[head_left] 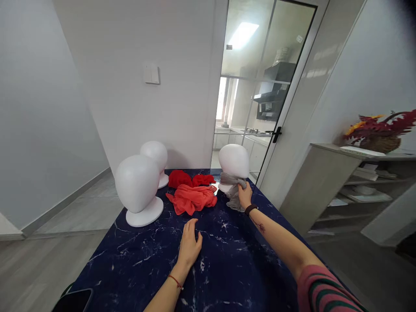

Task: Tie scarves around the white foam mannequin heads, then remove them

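Note:
My right hand [245,195] reaches to the far right of the table and grips a grey scarf [233,197]. The scarf lies bunched against the neck and base of a white mannequin head [234,159]. Near the middle of the table, my left hand [190,245] rests with its fingers apart and nothing in them. Just beyond it lies a crumpled coral-red scarf [191,199]. Behind that are a dark red bunched cloth [180,178] and a smaller red cloth [203,180].
Two more white mannequin heads, a nearer one [136,184] and a farther one [154,154], stand at the left of the blue marbled table [221,268]. A phone [73,301] lies at the near left corner. A glass door [253,86] and a shelf unit [325,182] are beyond.

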`<action>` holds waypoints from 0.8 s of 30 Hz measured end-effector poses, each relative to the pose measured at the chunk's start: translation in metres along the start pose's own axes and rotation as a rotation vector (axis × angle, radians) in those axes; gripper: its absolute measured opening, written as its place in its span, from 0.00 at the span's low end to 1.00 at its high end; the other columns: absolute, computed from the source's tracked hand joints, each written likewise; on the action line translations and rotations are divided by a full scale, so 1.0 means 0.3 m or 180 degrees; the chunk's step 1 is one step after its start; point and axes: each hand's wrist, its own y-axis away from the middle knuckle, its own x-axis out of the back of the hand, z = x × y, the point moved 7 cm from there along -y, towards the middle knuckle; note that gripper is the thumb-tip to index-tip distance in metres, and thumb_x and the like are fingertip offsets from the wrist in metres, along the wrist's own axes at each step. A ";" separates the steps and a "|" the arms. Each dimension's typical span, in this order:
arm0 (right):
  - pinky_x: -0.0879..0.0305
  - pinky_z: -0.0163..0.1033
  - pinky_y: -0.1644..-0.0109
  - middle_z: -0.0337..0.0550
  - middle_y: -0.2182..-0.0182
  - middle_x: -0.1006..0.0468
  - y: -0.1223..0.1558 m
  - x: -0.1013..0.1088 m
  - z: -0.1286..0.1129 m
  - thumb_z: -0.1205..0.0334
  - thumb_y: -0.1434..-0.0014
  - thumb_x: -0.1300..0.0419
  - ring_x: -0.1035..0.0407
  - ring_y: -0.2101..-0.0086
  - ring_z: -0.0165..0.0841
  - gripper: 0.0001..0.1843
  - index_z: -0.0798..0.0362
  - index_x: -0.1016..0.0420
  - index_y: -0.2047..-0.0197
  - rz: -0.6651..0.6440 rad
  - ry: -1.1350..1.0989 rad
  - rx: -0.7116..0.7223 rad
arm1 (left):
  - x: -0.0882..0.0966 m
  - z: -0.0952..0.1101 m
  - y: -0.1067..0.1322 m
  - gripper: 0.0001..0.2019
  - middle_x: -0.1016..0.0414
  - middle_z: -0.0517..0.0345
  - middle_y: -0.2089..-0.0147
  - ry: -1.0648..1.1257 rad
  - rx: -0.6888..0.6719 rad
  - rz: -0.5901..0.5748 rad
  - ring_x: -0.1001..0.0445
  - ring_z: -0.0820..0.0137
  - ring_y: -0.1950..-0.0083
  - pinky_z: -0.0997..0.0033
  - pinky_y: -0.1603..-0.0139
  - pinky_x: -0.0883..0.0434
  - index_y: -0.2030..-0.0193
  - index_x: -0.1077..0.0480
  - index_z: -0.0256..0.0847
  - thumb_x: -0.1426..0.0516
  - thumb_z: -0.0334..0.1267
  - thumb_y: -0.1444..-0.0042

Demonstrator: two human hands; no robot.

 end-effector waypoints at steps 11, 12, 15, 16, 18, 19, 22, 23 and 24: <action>0.41 0.37 0.60 0.38 0.68 0.32 0.552 0.202 -0.265 0.57 0.45 0.45 0.38 0.67 0.32 0.08 0.52 0.36 0.65 -0.0285 -0.0753 -0.0027 | 0.079 0.156 0.059 0.15 0.33 0.49 0.46 0.0433 -0.0596 -0.0086 0.35 0.65 0.44 0.60 0.41 0.38 0.47 0.35 0.43 0.52 0.34 0.39; 0.40 0.38 0.59 0.39 0.67 0.32 0.604 0.206 -0.288 0.58 0.45 0.44 0.37 0.65 0.33 0.08 0.52 0.36 0.64 -0.0384 -0.0778 -0.0090 | 0.085 0.176 0.069 0.14 0.33 0.49 0.47 0.0524 -0.0600 -0.0110 0.34 0.65 0.44 0.61 0.42 0.38 0.47 0.35 0.43 0.52 0.35 0.39; 0.39 0.39 0.53 0.42 0.61 0.30 0.741 0.191 -0.359 0.59 0.44 0.44 0.36 0.60 0.34 0.10 0.51 0.36 0.58 -0.0753 -0.0942 -0.0155 | 0.092 0.214 0.088 0.13 0.30 0.50 0.49 0.0822 -0.0493 -0.0205 0.32 0.64 0.46 0.63 0.44 0.38 0.49 0.34 0.42 0.51 0.38 0.39; 0.40 0.39 0.52 0.43 0.59 0.30 0.778 0.180 -0.381 0.59 0.43 0.44 0.36 0.58 0.34 0.10 0.51 0.36 0.57 -0.0880 -0.1025 -0.0148 | 0.090 0.219 0.092 0.13 0.29 0.50 0.51 0.0919 -0.0413 -0.0252 0.32 0.64 0.48 0.63 0.46 0.37 0.50 0.33 0.42 0.50 0.39 0.40; 0.40 0.40 0.49 0.44 0.58 0.30 0.835 0.157 -0.417 0.60 0.42 0.45 0.36 0.56 0.34 0.11 0.51 0.36 0.55 -0.1150 -0.1167 -0.0094 | 0.093 0.212 0.097 0.11 0.27 0.52 0.55 0.1108 -0.0161 -0.0272 0.30 0.65 0.53 0.65 0.50 0.36 0.54 0.32 0.41 0.50 0.40 0.40; 0.40 0.40 0.49 0.44 0.57 0.30 0.857 0.147 -0.432 0.61 0.42 0.44 0.35 0.56 0.34 0.12 0.51 0.35 0.54 -0.1287 -0.1191 -0.0049 | 0.099 0.202 0.099 0.10 0.27 0.53 0.58 0.1197 -0.0005 -0.0219 0.29 0.65 0.56 0.66 0.53 0.35 0.57 0.32 0.41 0.50 0.41 0.40; 0.40 0.39 0.50 0.43 0.59 0.30 0.895 0.123 -0.464 0.61 0.45 0.40 0.35 0.57 0.35 0.13 0.52 0.33 0.56 -0.1745 -0.1077 0.0136 | 0.130 0.165 0.109 0.10 0.28 0.56 0.62 0.1467 0.0403 0.0006 0.30 0.67 0.61 0.69 0.57 0.35 0.61 0.33 0.41 0.49 0.43 0.41; 0.39 0.39 0.52 0.43 0.60 0.29 0.901 0.118 -0.469 0.60 0.46 0.39 0.35 0.58 0.35 0.13 0.53 0.32 0.58 -0.1903 -0.1022 0.0189 | 0.138 0.155 0.111 0.10 0.28 0.57 0.62 0.1566 0.0492 0.0047 0.31 0.68 0.61 0.70 0.57 0.35 0.61 0.33 0.41 0.49 0.43 0.42; 0.39 0.38 0.54 0.42 0.62 0.29 0.904 0.115 -0.470 0.59 0.47 0.38 0.35 0.60 0.34 0.13 0.53 0.32 0.59 -0.2053 -0.0970 0.0221 | 0.144 0.146 0.113 0.09 0.28 0.58 0.63 0.1668 0.0560 0.0075 0.31 0.68 0.61 0.71 0.57 0.36 0.62 0.33 0.41 0.47 0.43 0.43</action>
